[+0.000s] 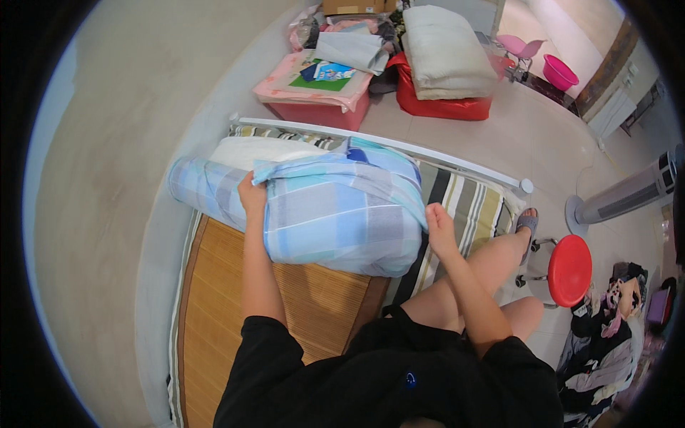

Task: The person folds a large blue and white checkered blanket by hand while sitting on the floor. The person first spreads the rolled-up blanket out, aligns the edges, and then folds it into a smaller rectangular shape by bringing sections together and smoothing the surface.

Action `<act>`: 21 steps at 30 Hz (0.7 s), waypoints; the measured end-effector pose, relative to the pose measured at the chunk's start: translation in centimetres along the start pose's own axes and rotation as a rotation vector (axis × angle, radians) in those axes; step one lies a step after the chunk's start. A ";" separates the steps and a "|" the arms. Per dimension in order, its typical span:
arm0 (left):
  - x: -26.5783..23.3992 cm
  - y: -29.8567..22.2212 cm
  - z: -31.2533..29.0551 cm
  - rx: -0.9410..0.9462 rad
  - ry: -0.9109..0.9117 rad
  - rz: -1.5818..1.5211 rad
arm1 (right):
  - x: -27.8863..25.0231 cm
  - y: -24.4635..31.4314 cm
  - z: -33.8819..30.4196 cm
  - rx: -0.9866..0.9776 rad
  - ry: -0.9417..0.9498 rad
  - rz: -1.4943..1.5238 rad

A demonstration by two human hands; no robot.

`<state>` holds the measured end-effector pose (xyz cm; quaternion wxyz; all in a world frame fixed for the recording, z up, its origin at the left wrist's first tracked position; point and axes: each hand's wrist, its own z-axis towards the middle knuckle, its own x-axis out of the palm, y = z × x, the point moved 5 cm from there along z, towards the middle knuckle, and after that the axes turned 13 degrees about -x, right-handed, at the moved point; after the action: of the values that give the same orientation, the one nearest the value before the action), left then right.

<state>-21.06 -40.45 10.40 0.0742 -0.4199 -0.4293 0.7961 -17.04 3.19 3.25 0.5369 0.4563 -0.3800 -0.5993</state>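
Observation:
A plump bundle of blue, white and grey plaid bedding (342, 228), perhaps a folded quilt, lies across the bed in front of me. A loose flap of plaid cloth (321, 167) runs over its far top side. At the bundle's left end my left hand (251, 194) is closed on a corner of this flap. My right hand (441, 230) is closed at the right end, with the flap's light-blue edge at its fingers. Left of the bundle lies a plaid pillow-like roll (207, 187), and a white pillow or cloth (260, 151) sits behind.
A bamboo mat (235, 285) and striped bedding (471, 214) cover the bed, which has a white end rail (442, 158). Beyond stand a pink box (314, 113) and a white quilt (449, 57) on a red bag. A red stool (569, 271) and tower fan (628, 194) are right.

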 end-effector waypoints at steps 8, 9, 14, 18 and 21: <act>-2.1 4.4 1.4 -0.185 0.121 -0.238 | 2.3 6.0 -5.5 -0.042 0.224 0.130; -2.1 4.4 1.2 -0.197 0.095 -0.310 | 1.5 5.6 -4.3 -0.147 0.271 -0.034; -0.8 2.4 2.0 -0.285 0.217 -0.218 | -0.8 2.2 1.0 -0.013 0.371 0.051; -1.8 3.1 3.0 -0.288 0.212 -0.325 | -0.2 1.5 0.5 0.013 0.704 -0.043; -1.8 3.5 3.0 -0.331 0.229 -0.408 | 0.9 1.2 -1.0 -0.247 0.715 -0.177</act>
<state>-21.25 -45.34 9.70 0.2110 -0.4185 -0.6179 0.6313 -15.77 2.18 3.93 0.6327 0.5991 -0.0529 -0.4877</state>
